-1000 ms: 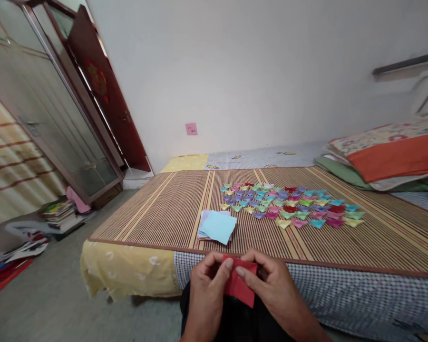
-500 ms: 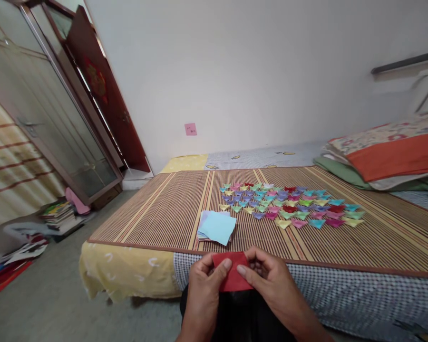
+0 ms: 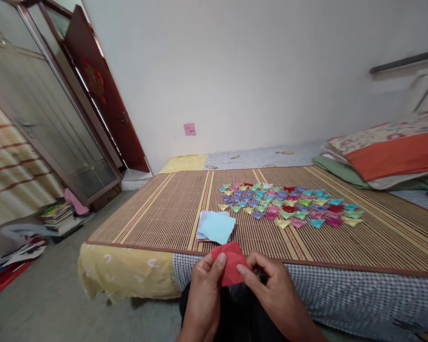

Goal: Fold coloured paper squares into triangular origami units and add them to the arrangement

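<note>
A red sheet of paper [image 3: 232, 266] is held between my two hands in front of the bed's edge. My left hand [image 3: 207, 280] pinches its left side, thumb on top. On the right side, my right hand [image 3: 269, 280] grips the paper's edge between thumb and fingers. Just beyond lies a stack of square paper sheets [image 3: 217, 227], light blue on top. Farther right, rows of small folded paper pieces [image 3: 285, 202] in many colours cover part of the mat.
A striped bamboo mat [image 3: 146, 209] covers the bed. Folded bedding [image 3: 395, 156] lies at the right. A pink note [image 3: 189, 129] is stuck to the wall. Books [image 3: 57, 216] are piled on the left, near a glass-panelled door [image 3: 57, 104].
The red paper has tilted, its upper right corner now raised and its left side lifted a little. My hands still hold it at about the same place.
</note>
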`<state>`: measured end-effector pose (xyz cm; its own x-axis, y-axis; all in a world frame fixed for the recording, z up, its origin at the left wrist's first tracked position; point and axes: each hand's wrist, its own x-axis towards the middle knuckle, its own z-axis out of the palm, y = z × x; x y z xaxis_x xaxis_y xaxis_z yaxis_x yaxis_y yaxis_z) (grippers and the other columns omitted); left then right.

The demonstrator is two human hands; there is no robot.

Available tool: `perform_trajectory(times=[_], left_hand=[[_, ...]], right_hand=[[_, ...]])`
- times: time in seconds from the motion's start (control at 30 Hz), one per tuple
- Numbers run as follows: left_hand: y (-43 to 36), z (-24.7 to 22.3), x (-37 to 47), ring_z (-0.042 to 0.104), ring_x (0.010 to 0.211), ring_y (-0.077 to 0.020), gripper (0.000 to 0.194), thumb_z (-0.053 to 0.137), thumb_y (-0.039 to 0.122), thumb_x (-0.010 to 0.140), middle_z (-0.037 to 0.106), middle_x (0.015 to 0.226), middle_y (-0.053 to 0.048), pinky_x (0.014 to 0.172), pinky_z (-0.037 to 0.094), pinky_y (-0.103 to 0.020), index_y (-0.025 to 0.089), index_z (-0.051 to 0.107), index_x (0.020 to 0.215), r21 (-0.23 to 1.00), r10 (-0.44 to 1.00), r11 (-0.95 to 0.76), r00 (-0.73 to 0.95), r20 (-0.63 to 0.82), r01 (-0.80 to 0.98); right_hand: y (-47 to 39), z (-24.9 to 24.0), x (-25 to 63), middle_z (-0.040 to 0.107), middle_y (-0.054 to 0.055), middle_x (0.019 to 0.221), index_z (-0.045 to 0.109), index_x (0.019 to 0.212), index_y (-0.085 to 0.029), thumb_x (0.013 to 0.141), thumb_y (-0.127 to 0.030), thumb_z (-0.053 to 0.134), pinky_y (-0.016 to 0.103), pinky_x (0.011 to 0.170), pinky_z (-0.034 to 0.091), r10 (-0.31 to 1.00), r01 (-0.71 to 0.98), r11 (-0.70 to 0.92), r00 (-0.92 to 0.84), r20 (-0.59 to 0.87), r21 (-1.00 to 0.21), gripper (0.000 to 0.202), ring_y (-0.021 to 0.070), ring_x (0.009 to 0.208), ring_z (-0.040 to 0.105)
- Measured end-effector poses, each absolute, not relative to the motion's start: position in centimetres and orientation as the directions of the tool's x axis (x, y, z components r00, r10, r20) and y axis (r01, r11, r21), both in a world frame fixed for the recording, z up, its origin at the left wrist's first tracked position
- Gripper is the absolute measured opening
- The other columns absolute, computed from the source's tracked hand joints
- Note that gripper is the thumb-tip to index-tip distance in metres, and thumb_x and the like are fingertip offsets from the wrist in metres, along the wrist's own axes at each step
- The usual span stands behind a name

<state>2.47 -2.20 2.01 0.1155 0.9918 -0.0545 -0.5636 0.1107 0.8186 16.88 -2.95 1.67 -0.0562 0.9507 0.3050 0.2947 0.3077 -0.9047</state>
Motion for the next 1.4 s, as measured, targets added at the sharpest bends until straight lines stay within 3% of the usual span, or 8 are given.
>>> perform_trajectory(times=[0.23,0.43,0.53,0.67,0.77,1.07,1.23,1.4], left_hand=[[-1.9,1.3,2.1,0.071,0.072,-0.0195,0.032,0.083,0.038,0.080,0.078,0.078,-0.007,0.070,0.055,-0.028,0.011,0.081,0.098,0.889,0.999,0.018,-0.026,-0.034,-0.458],[-2.3,1.5,1.7,0.061,0.067,-0.0159,0.034,0.073,0.047,0.088,0.070,0.072,-0.003,0.062,0.050,-0.023,0.013,0.075,0.085,0.977,0.993,-0.120,-0.023,0.118,-0.174],[-2.6,1.8,1.9,0.057,0.065,-0.0146,0.038,0.075,0.050,0.085,0.067,0.068,-0.002,0.059,0.048,-0.022,0.014,0.071,0.075,0.982,0.992,-0.126,-0.028,0.123,-0.140],[-2.7,1.7,2.0,0.061,0.068,-0.0157,0.038,0.088,0.045,0.071,0.073,0.077,-0.005,0.065,0.050,-0.024,0.012,0.075,0.084,0.974,0.998,-0.028,0.043,0.039,-0.223],[-2.6,1.6,1.5,0.060,0.069,-0.0149,0.033,0.086,0.042,0.075,0.073,0.079,-0.006,0.067,0.049,-0.024,0.011,0.077,0.086,0.973,0.997,-0.017,0.065,0.033,-0.230],[-3.0,3.3,0.3,0.042,0.062,-0.0121,0.037,0.079,0.045,0.081,0.053,0.065,0.001,0.059,0.035,-0.023,0.014,0.063,0.068,0.997,0.952,-0.080,0.296,0.073,0.013],[-3.0,3.0,0.1,0.034,0.059,-0.0112,0.043,0.075,0.045,0.081,0.042,0.059,0.004,0.056,0.029,-0.024,0.017,0.051,0.060,0.992,0.941,-0.082,0.336,0.043,0.101],[-3.0,2.0,0.0,0.036,0.058,-0.0110,0.040,0.078,0.047,0.079,0.045,0.060,0.003,0.055,0.030,-0.024,0.015,0.060,0.062,0.999,0.936,-0.027,0.349,0.039,-0.039]], right_hand=[[-3.1,1.2,17.1,0.044,-0.004,0.062,0.044,0.065,-0.023,0.096,-0.040,0.052,0.025,0.056,0.037,0.937,0.282,0.344,-0.050,0.345,-0.895,0.037,0.0144,0.059,0.044],[-2.7,2.1,17.6,0.064,0.001,0.075,0.067,0.088,-0.019,0.091,-0.040,0.065,0.027,0.066,0.048,0.957,0.139,0.285,-0.086,0.276,-0.948,0.022,0.0184,0.070,0.059],[-2.7,2.3,17.6,0.065,0.002,0.074,0.067,0.081,-0.019,0.092,-0.041,0.065,0.026,0.065,0.048,0.947,0.136,0.320,-0.050,0.316,-0.938,0.025,0.0184,0.070,0.061],[-3.0,1.7,17.2,0.063,0.000,0.069,0.064,0.074,-0.020,0.095,-0.039,0.063,0.025,0.061,0.046,0.910,0.208,0.397,0.041,0.414,-0.894,0.029,0.0164,0.064,0.059],[-3.2,1.5,17.2,0.061,-0.001,0.066,0.062,0.072,-0.020,0.096,-0.038,0.060,0.025,0.059,0.045,0.909,0.244,0.393,0.040,0.415,-0.886,0.029,0.0160,0.061,0.058],[-3.0,3.8,17.7,0.066,-0.001,0.077,0.073,0.086,-0.020,0.086,-0.027,0.069,0.026,0.067,0.044,0.935,0.212,0.310,-0.243,0.257,-0.927,0.008,0.0169,0.072,0.058],[-3.1,2.9,16.6,0.057,-0.001,0.068,0.062,0.070,-0.019,0.092,-0.031,0.061,0.026,0.061,0.039,0.930,0.240,0.348,-0.208,0.303,-0.906,0.026,0.0156,0.065,0.054],[-2.8,2.7,16.4,0.055,-0.001,0.065,0.056,0.069,-0.020,0.099,-0.043,0.052,0.027,0.061,0.041,0.950,0.202,0.307,-0.122,0.287,-0.930,0.039,0.0160,0.064,0.053]])
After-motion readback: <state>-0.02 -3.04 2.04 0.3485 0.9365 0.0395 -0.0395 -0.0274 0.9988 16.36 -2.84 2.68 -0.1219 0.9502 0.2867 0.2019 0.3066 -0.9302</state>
